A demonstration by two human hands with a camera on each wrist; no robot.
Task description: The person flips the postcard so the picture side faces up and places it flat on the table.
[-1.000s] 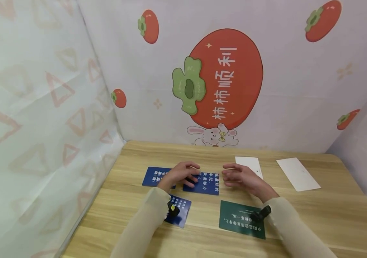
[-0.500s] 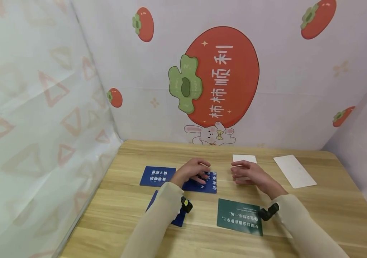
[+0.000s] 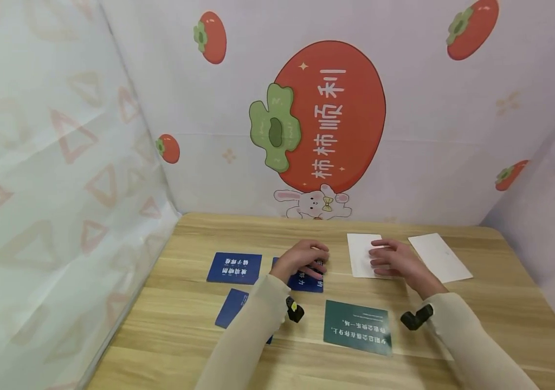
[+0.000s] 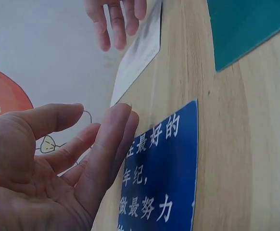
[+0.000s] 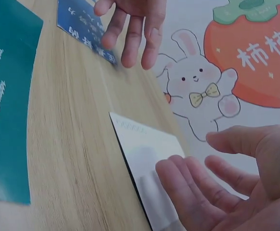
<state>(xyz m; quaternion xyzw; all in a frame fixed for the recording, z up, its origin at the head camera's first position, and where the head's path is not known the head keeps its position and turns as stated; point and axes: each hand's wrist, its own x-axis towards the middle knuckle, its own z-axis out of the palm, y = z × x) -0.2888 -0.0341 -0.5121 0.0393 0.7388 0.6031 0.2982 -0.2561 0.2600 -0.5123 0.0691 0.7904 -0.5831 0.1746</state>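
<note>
My left hand (image 3: 304, 259) hovers over a blue card (image 4: 171, 163) with white characters, its fingers loosely bent around nothing. To the right, my right hand (image 3: 397, 262) is held above a white card (image 3: 359, 254), partly covering it in the head view. In the right wrist view its fingers (image 5: 183, 185) are relaxed, the palm bare, close over that white card. The two hands face each other with a gap between them. A green card (image 3: 357, 327) with white writing lies nearer me, between the forearms.
Another blue card (image 3: 234, 268) lies at the left of the wooden table (image 3: 185, 325). A further blue card (image 3: 232, 307) is partly hidden under my left sleeve. A second white card (image 3: 440, 257) lies at the back right. A patterned wall sheet (image 3: 419, 179) stands behind the table.
Both hands have shifted to the right over the cards, still holding nothing. The left sleeve now uncovers the far-left blue card. The head view has turned slightly; the cards keep their places.
</note>
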